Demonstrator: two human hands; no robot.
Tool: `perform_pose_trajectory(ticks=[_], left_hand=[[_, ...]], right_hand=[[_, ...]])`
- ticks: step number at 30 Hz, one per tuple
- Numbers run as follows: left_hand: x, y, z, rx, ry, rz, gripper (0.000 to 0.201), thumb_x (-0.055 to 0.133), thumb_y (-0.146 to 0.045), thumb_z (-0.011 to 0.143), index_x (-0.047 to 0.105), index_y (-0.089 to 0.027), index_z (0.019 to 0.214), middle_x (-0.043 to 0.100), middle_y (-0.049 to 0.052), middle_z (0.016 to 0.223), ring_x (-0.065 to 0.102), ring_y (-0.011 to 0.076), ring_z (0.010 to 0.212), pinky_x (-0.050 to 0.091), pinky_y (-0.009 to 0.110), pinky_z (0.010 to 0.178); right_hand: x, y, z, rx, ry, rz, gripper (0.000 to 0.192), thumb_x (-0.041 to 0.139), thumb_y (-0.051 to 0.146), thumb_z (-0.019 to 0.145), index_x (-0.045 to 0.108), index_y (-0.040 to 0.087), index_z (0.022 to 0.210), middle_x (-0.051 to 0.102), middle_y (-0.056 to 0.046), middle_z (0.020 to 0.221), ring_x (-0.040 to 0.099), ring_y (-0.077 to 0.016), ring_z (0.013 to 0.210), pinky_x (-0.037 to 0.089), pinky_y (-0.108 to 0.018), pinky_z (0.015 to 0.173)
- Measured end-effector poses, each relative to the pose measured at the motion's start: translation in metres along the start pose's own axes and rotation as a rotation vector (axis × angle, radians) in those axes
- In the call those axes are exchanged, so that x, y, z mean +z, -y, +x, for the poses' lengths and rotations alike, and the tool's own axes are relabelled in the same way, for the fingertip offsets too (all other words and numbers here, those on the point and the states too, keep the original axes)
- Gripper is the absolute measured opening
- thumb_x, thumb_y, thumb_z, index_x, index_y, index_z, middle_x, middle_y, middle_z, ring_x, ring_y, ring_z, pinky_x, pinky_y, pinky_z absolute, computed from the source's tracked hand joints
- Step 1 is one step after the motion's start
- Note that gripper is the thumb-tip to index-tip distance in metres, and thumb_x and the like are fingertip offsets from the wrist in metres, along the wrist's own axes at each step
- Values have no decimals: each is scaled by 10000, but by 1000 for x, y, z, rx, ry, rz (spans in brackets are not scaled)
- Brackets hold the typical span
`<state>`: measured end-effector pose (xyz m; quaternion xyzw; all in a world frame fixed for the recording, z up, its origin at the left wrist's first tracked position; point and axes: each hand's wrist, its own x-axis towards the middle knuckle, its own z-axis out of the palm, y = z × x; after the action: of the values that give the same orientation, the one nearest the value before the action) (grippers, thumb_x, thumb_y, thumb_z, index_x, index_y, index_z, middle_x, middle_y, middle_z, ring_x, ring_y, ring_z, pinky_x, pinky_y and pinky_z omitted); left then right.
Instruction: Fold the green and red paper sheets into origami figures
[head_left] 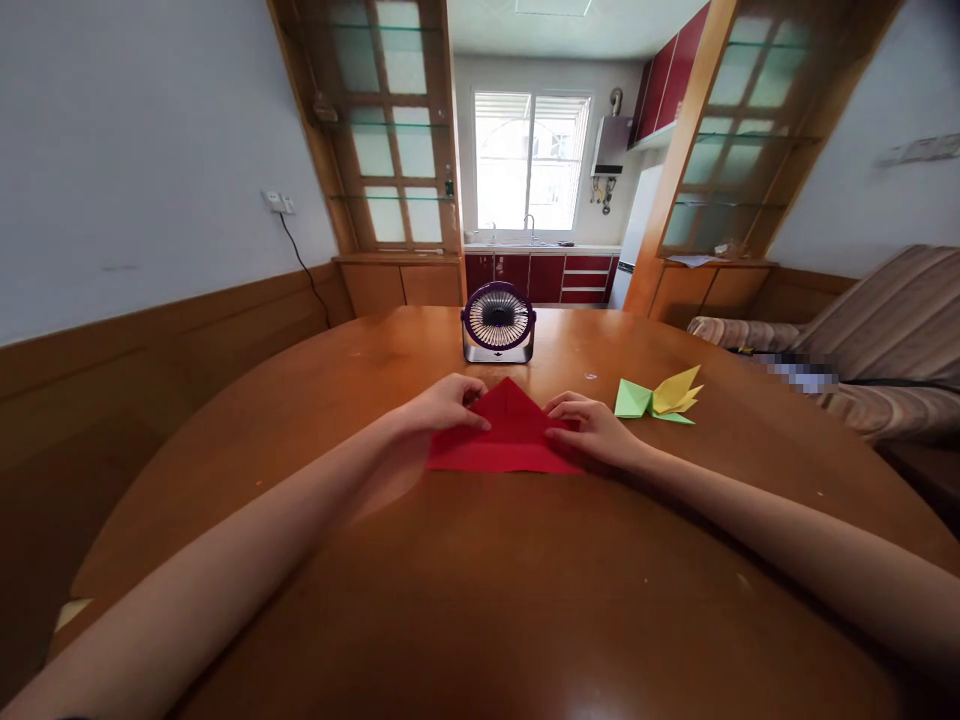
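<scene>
A sheet of red paper [514,440], folded to a point at its far side and straight along its near edge, lies on the wooden table [480,580]. My left hand [454,405] grips its left slope, thumb on top and fingers curled behind the edge. On the right slope, my right hand [589,425] holds the paper between thumb and fingers. Parts of both paper sides are hidden under the hands. To the right of my right hand sits a folded paper piece in green and yellow [649,400].
A small purple desk fan [498,322] stands just beyond the red paper. A striped sofa [885,330] is at the right, beside the table's curved edge. Glass-shelved cabinets [397,130] and a kitchen with red cupboards [529,275] lie behind.
</scene>
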<state>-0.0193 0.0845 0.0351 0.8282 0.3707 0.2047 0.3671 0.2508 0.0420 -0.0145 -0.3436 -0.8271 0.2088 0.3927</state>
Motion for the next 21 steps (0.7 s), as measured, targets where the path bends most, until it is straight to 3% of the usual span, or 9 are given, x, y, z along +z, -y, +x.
perform_pose_trajectory(ticks=[4,9,14,21], left_hand=[[-4,-20,-6,170,-187,180,103,603,-221,736,661,-159,794,665,12,764,602,153,721,447,260,657],[0,-31,-17,498,-333,602,174,507,-118,789,666,-188,800,672,29,845,586,165,804,430,311,776],[21,-8,-32,581,-217,809,206,463,-100,827,643,-196,857,673,51,977,591,184,888,424,317,787],[34,13,-48,543,-84,724,288,425,-76,844,626,-199,1011,672,61,1091,609,192,999,452,328,880]], right_hand=[[-9,12,3,-142,-117,-126,102,612,258,890,689,192,880,644,-74,979,617,-188,920,506,-378,836],[-14,15,-4,-386,-195,-393,103,571,217,913,663,228,956,648,-82,1001,599,-217,940,486,-422,848],[-7,3,-13,-541,3,-510,149,541,180,915,632,232,1021,648,-84,1038,583,-220,1000,478,-437,897],[-5,5,-15,-532,208,-429,175,496,188,934,627,195,1049,652,-103,1049,606,-199,988,505,-388,866]])
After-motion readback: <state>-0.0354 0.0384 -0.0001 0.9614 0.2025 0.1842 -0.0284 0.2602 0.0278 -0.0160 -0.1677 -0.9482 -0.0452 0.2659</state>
